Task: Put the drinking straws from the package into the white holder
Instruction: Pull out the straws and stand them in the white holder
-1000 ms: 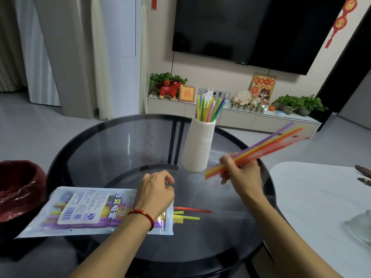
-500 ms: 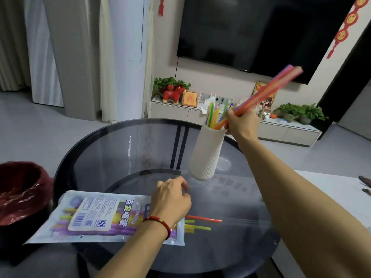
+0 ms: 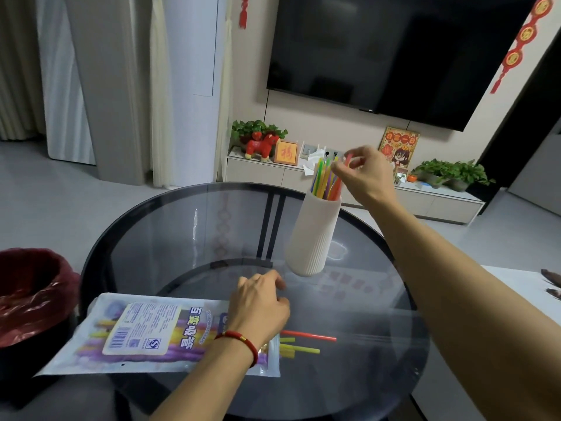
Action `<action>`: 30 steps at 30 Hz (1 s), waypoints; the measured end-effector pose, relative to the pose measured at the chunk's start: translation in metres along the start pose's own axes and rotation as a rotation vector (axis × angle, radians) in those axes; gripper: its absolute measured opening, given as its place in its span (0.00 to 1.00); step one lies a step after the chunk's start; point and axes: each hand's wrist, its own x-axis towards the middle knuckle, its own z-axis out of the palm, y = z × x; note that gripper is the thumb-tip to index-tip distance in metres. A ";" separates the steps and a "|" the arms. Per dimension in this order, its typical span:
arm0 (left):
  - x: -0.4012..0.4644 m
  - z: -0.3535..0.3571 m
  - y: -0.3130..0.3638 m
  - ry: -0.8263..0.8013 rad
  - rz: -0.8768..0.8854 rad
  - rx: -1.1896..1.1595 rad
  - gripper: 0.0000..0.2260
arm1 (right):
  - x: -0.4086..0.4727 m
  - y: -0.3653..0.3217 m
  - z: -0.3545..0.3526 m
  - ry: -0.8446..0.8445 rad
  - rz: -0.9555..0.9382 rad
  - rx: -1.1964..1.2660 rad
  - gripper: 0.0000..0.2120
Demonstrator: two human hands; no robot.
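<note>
A white ribbed holder [image 3: 314,235] stands on the round glass table [image 3: 188,232], with several coloured straws [image 3: 326,179] upright in it. My right hand [image 3: 365,174] is over its mouth, fingertips pinching the top of a red straw that sits in the holder. The straw package [image 3: 145,335] lies flat at the table's near left, and a few straws [image 3: 300,343] poke out of its open right end. My left hand [image 3: 261,308] rests on that end of the package with its fingers loosely curled.
A bin with a dark red liner [image 3: 27,296] stands left of the table. A white table [image 3: 522,296] lies to the right. Beyond are a TV cabinet [image 3: 349,183] with plants and ornaments, and a wall-mounted screen.
My right hand has lowered the bundle of straws into the holder; they stood out slanting above it before and now sit down inside. The left hand stayed on the package.
</note>
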 end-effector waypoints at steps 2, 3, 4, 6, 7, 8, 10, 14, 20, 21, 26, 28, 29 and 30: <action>0.000 0.000 -0.001 0.009 0.014 0.016 0.11 | -0.001 -0.006 -0.004 0.103 -0.076 0.008 0.30; -0.001 -0.001 -0.002 0.010 0.016 0.020 0.11 | -0.002 -0.007 -0.005 0.122 -0.134 0.008 0.33; -0.001 -0.002 -0.002 0.010 0.019 0.025 0.11 | -0.004 -0.007 -0.005 0.087 -0.194 -0.021 0.33; -0.002 -0.003 -0.004 0.000 0.039 0.046 0.12 | -0.008 -0.004 -0.003 -0.112 -0.260 -0.154 0.24; -0.002 -0.005 -0.004 -0.012 0.054 0.060 0.13 | -0.010 -0.003 -0.002 -0.210 -0.269 -0.206 0.21; -0.002 -0.007 -0.004 -0.035 0.076 0.090 0.14 | -0.013 -0.002 -0.002 -0.256 -0.275 -0.214 0.21; -0.002 -0.013 -0.006 -0.147 0.135 0.228 0.21 | -0.015 -0.005 -0.006 -0.230 -0.265 -0.150 0.21; -0.012 -0.022 -0.027 -0.506 0.168 0.539 0.56 | -0.023 -0.010 -0.022 -0.017 -0.361 -0.105 0.18; -0.021 -0.032 -0.053 -0.563 0.229 0.661 0.65 | -0.140 0.034 -0.007 -0.392 -0.348 -0.125 0.09; -0.022 -0.033 -0.052 -0.534 0.248 0.648 0.64 | -0.167 0.045 0.002 -0.579 -0.347 -0.204 0.11; -0.020 -0.034 -0.047 -0.317 0.367 0.617 0.54 | -0.239 0.072 0.030 -0.832 -0.354 -0.167 0.22; -0.018 -0.035 -0.048 -0.291 0.397 0.602 0.52 | -0.239 0.068 0.033 -0.809 -0.340 -0.099 0.20; -0.018 -0.035 -0.048 -0.289 0.399 0.598 0.51 | -0.239 0.067 0.035 -0.819 -0.320 -0.070 0.20; -0.018 -0.034 -0.049 -0.285 0.401 0.598 0.51 | -0.239 0.067 0.036 -0.831 -0.318 -0.078 0.19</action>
